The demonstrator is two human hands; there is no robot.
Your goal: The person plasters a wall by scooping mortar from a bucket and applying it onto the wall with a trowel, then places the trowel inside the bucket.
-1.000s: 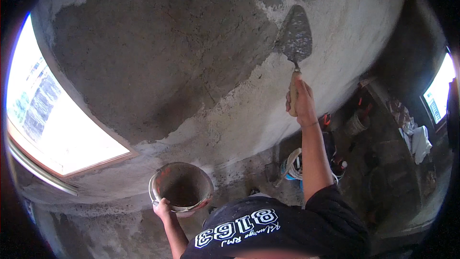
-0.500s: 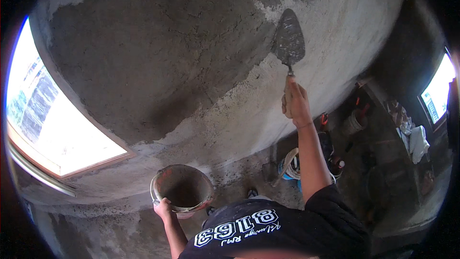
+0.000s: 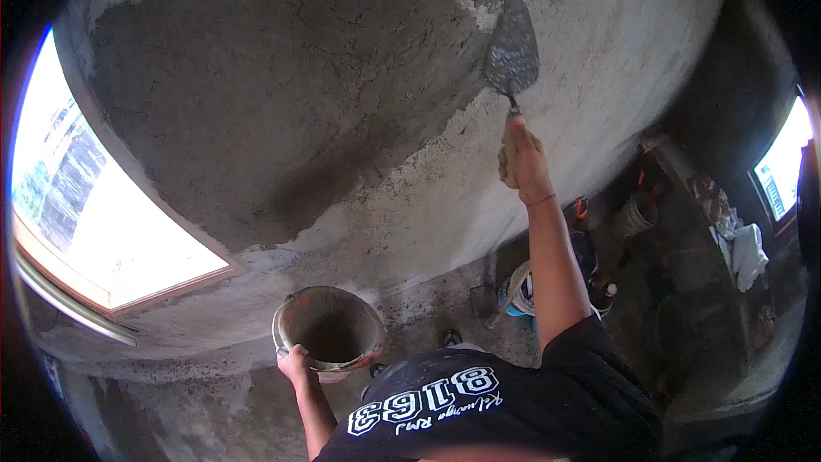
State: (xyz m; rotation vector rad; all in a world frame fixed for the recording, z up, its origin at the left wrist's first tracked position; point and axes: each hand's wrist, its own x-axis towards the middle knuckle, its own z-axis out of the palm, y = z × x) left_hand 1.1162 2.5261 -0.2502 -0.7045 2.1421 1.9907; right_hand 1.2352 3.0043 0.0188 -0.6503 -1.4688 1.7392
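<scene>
My right hand (image 3: 525, 164) is closed round the handle of a pointed trowel (image 3: 513, 50), raised with its blade tip upward. The blade overlaps the right border of a dark patch of wet mortar (image 3: 291, 77) on the pale rough wall (image 3: 436, 205); whether it touches the wall I cannot tell. Down on the left, my left hand (image 3: 294, 363) grips the rim of a mortar-stained bucket (image 3: 332, 323). Its inside is dark, and how much mortar lies in it cannot be made out.
A bright window (image 3: 120, 239) with a wooden frame opens at left. Beneath my right arm stand blue-and-white buckets (image 3: 518, 291). Farther right are another bucket (image 3: 634, 216) and white sacks (image 3: 747, 257). A second window (image 3: 782, 162) is at the far right.
My right hand has moved slightly up the wall with the trowel. The bucket in my left hand has risen a little in the picture.
</scene>
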